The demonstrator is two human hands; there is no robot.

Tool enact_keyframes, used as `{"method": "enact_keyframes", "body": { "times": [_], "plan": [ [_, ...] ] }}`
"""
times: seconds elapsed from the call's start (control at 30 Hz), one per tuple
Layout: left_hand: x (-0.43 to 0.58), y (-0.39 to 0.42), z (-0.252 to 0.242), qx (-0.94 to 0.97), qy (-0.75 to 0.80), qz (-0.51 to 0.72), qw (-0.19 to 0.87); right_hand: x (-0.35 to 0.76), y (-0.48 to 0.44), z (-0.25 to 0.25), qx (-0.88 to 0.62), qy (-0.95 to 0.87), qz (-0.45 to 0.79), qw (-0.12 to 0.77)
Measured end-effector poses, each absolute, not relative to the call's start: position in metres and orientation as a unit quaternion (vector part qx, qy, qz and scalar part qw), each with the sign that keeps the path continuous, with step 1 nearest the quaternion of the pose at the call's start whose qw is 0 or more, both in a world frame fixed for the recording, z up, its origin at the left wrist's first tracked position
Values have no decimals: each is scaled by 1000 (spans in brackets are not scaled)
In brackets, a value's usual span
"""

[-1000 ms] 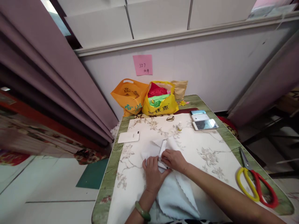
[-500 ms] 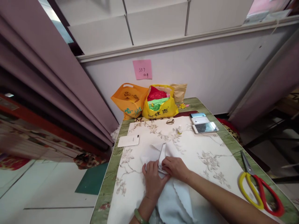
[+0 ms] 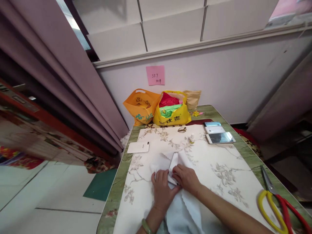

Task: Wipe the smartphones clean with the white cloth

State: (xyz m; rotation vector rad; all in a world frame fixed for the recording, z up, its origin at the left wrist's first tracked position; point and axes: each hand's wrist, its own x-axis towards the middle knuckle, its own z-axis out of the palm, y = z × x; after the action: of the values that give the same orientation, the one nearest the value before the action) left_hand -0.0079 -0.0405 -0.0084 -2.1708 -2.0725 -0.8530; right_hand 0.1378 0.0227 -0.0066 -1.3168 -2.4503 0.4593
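A white phone (image 3: 174, 160) lies tilted on a pale, scallop-edged cloth (image 3: 183, 211) at the front of the table. My left hand (image 3: 161, 188) is closed round the phone's left and lower edges, with the cloth bunched beneath it. Bent over the phone's face, my right hand (image 3: 187, 178) pinches a fold of the cloth against it. Part of the phone is hidden behind my fingers. To the left rests another white phone (image 3: 138, 147), back side up. A small bottle (image 3: 191, 138) stands beyond my right hand.
Several phones (image 3: 220, 138) lie at the table's right. Scissors (image 3: 274, 195) with yellow and red handles lie near the right edge. An orange bag (image 3: 141, 105), a yellow bag (image 3: 172, 118) and a brown pouch (image 3: 193, 99) stand along the wall. Glasses (image 3: 182, 129) lie before the bags.
My right hand has shifted slightly over the phone, and more of its lower end shows. The whole view has moved a little, so everything sits further right and lower.
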Motion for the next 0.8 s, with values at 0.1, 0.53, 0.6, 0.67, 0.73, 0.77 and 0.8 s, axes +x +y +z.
{"method": "enact_keyframes", "body": {
  "times": [0.1, 0.53, 0.6, 0.67, 0.73, 0.77, 0.8],
  "plan": [
    [-8, -39, -8, -694, -664, -278, 4, 143, 18, -5, -431, -868, 193, 154],
    [-9, -40, -9, -705, -660, -259, 23, 133, 58, -5, -576, -795, 107, 156],
    [-9, -40, -9, -708, -656, -260, 25, 140, 38, -8, -499, -836, 148, 173],
    [-9, -39, -9, -709, -653, -264, 30, 147, 25, -9, -429, -865, 187, 181],
    [-8, -38, -8, -710, -652, -264, 37, 150, 23, -9, -399, -875, 203, 182],
    [-8, -38, -8, -710, -652, -262, 39, 150, 27, -9, -409, -871, 199, 184],
    [-8, -38, -8, -710, -653, -260, 40, 148, 32, -9, -431, -861, 191, 189]
  ]
}}
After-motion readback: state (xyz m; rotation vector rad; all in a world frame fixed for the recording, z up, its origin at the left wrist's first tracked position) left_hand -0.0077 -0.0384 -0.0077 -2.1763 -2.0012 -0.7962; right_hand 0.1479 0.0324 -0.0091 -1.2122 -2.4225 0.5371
